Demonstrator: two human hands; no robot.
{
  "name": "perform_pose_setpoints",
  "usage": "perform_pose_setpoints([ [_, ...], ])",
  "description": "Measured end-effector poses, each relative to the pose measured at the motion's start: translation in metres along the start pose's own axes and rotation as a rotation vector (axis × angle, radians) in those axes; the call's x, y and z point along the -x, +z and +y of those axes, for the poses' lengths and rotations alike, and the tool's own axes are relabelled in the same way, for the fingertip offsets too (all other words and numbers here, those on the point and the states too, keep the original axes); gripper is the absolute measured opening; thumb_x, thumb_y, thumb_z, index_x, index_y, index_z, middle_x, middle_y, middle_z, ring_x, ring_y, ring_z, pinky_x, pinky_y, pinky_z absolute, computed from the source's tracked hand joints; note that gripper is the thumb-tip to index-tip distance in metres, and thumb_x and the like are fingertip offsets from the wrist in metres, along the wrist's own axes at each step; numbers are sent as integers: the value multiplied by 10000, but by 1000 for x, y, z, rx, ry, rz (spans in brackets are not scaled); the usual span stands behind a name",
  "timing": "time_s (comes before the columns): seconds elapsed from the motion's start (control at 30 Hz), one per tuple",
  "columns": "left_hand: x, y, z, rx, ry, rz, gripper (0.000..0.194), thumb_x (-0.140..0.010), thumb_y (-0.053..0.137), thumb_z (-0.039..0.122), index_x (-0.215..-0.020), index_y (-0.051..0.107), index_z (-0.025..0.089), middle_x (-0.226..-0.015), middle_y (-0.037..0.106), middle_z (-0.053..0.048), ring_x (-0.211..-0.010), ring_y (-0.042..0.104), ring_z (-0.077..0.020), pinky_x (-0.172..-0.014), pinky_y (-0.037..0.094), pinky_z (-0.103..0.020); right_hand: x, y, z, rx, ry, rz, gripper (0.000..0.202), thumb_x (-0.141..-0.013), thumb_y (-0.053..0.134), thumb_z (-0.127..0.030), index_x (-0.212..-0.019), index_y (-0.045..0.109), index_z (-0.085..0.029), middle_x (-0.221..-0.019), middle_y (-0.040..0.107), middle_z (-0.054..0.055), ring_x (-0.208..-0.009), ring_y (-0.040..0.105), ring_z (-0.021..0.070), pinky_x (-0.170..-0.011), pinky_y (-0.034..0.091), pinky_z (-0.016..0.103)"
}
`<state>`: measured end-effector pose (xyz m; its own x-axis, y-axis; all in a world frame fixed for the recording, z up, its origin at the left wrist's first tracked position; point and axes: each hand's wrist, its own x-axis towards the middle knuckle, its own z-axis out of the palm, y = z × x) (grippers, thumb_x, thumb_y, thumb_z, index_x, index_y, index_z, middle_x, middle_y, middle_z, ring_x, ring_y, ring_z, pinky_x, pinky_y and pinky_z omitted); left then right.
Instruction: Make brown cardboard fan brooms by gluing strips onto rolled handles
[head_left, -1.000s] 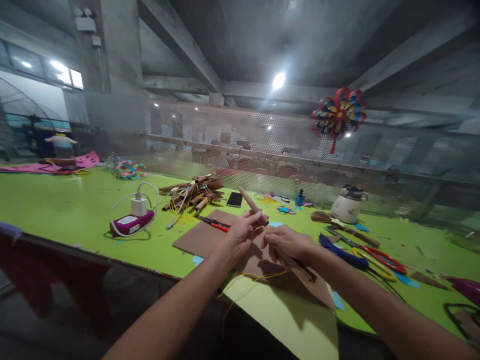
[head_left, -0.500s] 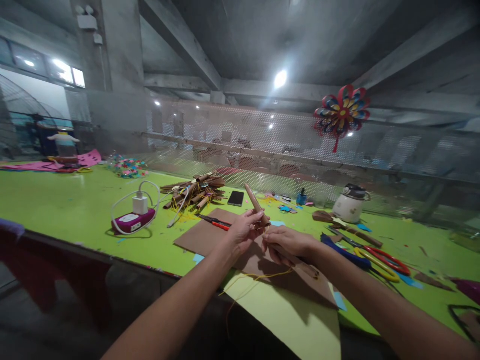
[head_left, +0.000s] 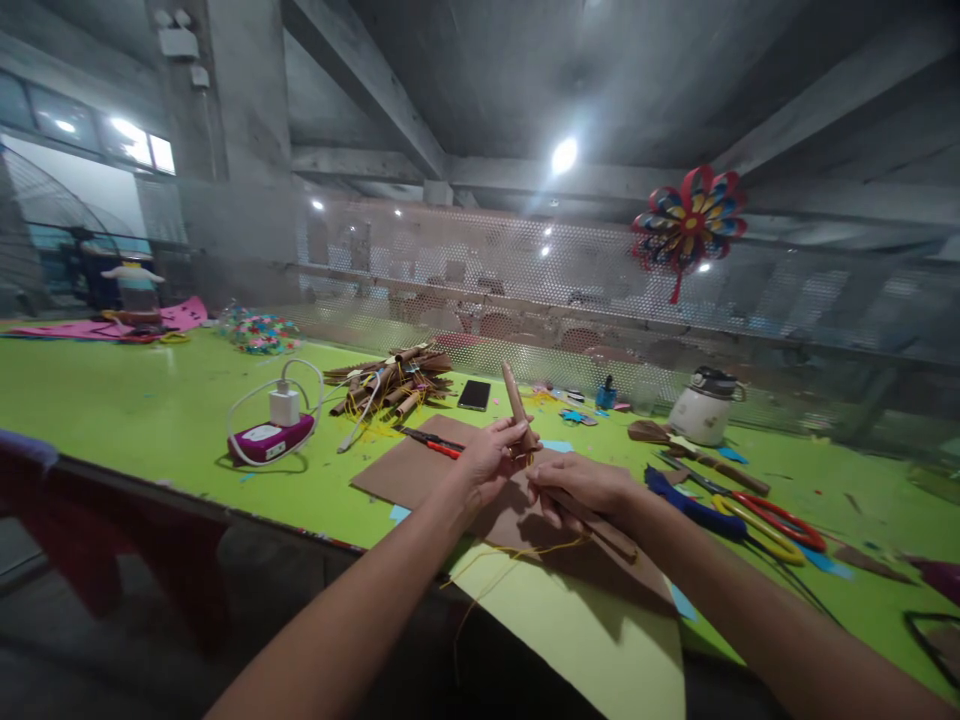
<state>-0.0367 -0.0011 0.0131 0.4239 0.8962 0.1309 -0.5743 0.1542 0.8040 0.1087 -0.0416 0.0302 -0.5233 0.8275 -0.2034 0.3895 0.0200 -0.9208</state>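
Note:
My left hand (head_left: 495, 458) is closed around the lower end of a brown paper roll (head_left: 514, 394), which points up and away. Just right of it, my right hand (head_left: 574, 488) is closed on a thin brown stick (head_left: 611, 538) that slants down to the right under the palm. Its fingertips are close to the roll's lower end. Yellow string (head_left: 517, 551) trails below the hands over a brown cardboard sheet (head_left: 401, 475) and a pale yellow sheet (head_left: 577, 625) that overhangs the table edge.
Pliers (head_left: 431, 442), a phone (head_left: 474, 395) and a pile of brown rolls (head_left: 397, 380) lie beyond the hands. A purple power strip (head_left: 271, 440) stands left. Scissors (head_left: 780, 520), blue-handled pliers (head_left: 694, 508) and a white jug (head_left: 701, 412) are on the right.
The brown roll in my left hand has tipped slightly more upright. My right hand has hardly moved, and the whole view has shifted slightly.

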Motion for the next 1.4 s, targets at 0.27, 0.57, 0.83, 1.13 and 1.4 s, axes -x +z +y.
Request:
perform_pose_setpoints([
  [0.27,-3,-5,-5,-45,14,-47,174,-710,671,241,-820,580,143,-696,571,-40,-625,525,-125,-614,400,-251,1,5,1,-132,-32,191,228,-758,541,-380,-768,521,-153,-435,591,-18,-274,420,68,-313,292,173],
  [0.57,-7,-11,-10,-44,32,-27,167,-715,672,260,-769,568,141,-674,543,-24,-607,494,-104,-595,387,-229,2,8,13,-128,-142,211,320,-723,615,-460,-780,530,-158,-512,607,-18,-373,491,78,-404,368,194],
  [0.83,-8,-12,-11,-92,15,53,162,-689,676,195,-810,584,141,-734,585,-44,-669,534,-117,-625,387,-238,-5,7,28,-139,-192,260,302,-717,628,-442,-790,516,-171,-532,617,-10,-380,523,98,-394,394,208],
  [1.13,-5,-7,-15,-170,-73,111,85,-653,621,89,-705,563,125,-643,570,-27,-582,513,-103,-493,303,-205,-5,1,37,-77,-172,273,306,-695,652,-423,-809,543,-160,-560,622,-11,-391,523,92,-414,432,220],
  [1.4,-17,-8,-23,-74,-196,154,97,-689,548,51,-624,522,119,-566,523,-19,-500,481,-97,-524,371,-224,-6,0,48,-253,-87,232,336,-661,695,-425,-749,523,-151,-542,642,17,-393,549,118,-419,490,267],
])
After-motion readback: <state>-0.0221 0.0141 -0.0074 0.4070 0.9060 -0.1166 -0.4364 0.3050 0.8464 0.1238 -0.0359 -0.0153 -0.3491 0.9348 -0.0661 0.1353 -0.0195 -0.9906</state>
